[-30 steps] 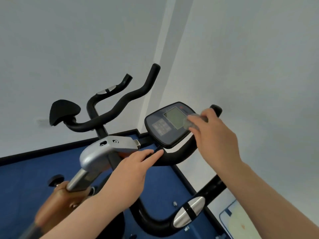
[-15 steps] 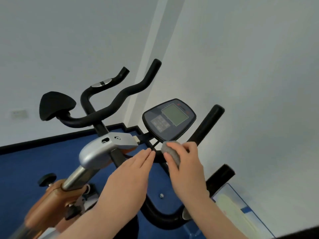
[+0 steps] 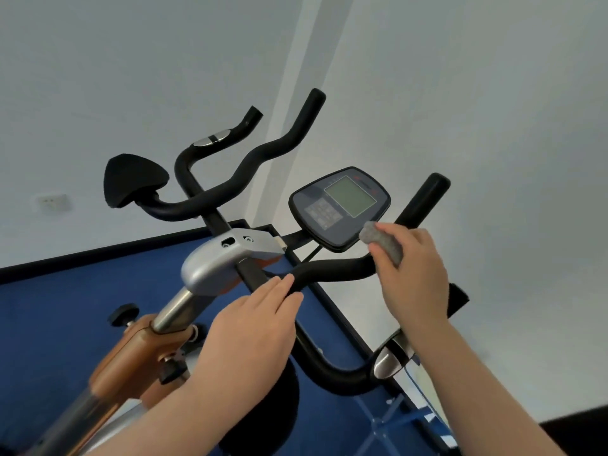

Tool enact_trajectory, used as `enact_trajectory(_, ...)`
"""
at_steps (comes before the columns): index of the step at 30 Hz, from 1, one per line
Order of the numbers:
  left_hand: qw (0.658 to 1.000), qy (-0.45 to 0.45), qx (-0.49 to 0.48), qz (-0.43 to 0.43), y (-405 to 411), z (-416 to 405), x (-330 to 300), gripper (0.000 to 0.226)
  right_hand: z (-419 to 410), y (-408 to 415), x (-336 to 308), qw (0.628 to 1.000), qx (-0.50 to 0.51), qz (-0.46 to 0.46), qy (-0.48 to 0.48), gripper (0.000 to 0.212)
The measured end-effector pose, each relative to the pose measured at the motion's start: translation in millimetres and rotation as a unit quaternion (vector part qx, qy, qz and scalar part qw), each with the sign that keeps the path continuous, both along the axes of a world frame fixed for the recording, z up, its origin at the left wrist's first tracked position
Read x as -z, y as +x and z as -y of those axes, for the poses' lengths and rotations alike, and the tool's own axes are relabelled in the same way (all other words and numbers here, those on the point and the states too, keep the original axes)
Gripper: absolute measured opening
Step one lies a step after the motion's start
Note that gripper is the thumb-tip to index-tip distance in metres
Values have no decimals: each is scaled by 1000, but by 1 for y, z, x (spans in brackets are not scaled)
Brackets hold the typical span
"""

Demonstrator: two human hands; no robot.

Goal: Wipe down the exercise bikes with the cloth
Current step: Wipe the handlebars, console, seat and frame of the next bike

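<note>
An exercise bike with black curved handlebars [image 3: 332, 269] fills the middle of the view. Its dark console [image 3: 339, 205] with a greenish screen stands above the right bar. My right hand [image 3: 414, 274] grips a small grey cloth [image 3: 381, 241] and holds it against the right handlebar, just below the console's lower edge. My left hand [image 3: 253, 327] rests with straight fingers on the bar near the silver stem clamp [image 3: 227, 258]. Part of the right bar is hidden under my right hand.
The orange frame [image 3: 131, 350] and steel post [image 3: 177, 311] run down to the lower left. A black knob [image 3: 123, 313] sticks out left of the post. Blue floor [image 3: 59, 307] lies below, white walls behind, with a wall socket [image 3: 52, 202] at left.
My right hand came down from the console screen to the bar under it, then slid right and up along the handlebar with the cloth. My left hand stayed on the bar.
</note>
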State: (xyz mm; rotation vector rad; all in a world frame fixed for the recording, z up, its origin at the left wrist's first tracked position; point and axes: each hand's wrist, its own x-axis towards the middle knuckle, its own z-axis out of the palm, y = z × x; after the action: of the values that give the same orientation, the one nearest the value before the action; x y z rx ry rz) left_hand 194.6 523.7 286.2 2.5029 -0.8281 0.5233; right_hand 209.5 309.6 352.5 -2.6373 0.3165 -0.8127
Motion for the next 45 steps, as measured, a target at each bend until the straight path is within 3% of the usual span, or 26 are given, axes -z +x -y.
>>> enact_trajectory(3, 999, -42, 1, -2, -9, -9, 9, 21, -43, -10, 29, 999, -28, 9, -36, 28)
enact_trajectory(6, 992, -115, 4, -49, -16, -20, 18, 34, -47, -11, 33, 990, -115, -19, -75, 31)
enact_trajectory(10, 973, -220, -6, -72, -19, -26, 27, 31, -27, -1, 17, 1000, -5, 16, -19, 29)
enact_trajectory(12, 969, -237, -2, -69, -21, -25, 30, 31, -54, -9, 33, 999, -41, 13, -12, 28)
enact_trajectory(16, 966, -248, 3, -65, -20, -26, 31, 31, -68, -10, 37, 970, -229, -72, -47, 37)
enact_trajectory(21, 958, -276, -28, -70, -23, -26, 33, 33, -63, 1, 35, 995, -91, 22, 21, 32)
enact_trajectory(25, 958, -277, -29, -66, -23, -26, 33, 33, -89, -11, 51, 962, -264, -55, -42, 34)
enact_trajectory(27, 959, -276, -20, -67, -21, -27, 33, 32, -68, 1, 32, 971, -229, -53, -55, 33)
enact_trajectory(30, 958, -279, -19, -61, -21, -28, 36, 29, -54, -2, 26, 989, -149, -13, 23, 32)
enact_trajectory(34, 957, -285, -23, -54, -20, -27, 38, 28, -63, -23, 46, 964, -255, -71, 25, 36)
enact_trajectory(37, 957, -284, -18, -56, -19, -27, 40, 28, -50, -29, 39, 953, -275, -127, 17, 35)
enact_trajectory(42, 958, -281, -16, -62, -18, -27, 40, 26, -29, -66, 37, 922, -306, -206, -117, 29)
enact_trajectory(45, 956, -285, -22, -64, -18, -27, 40, 27, -38, -62, 38, 932, -290, -217, -32, 30)
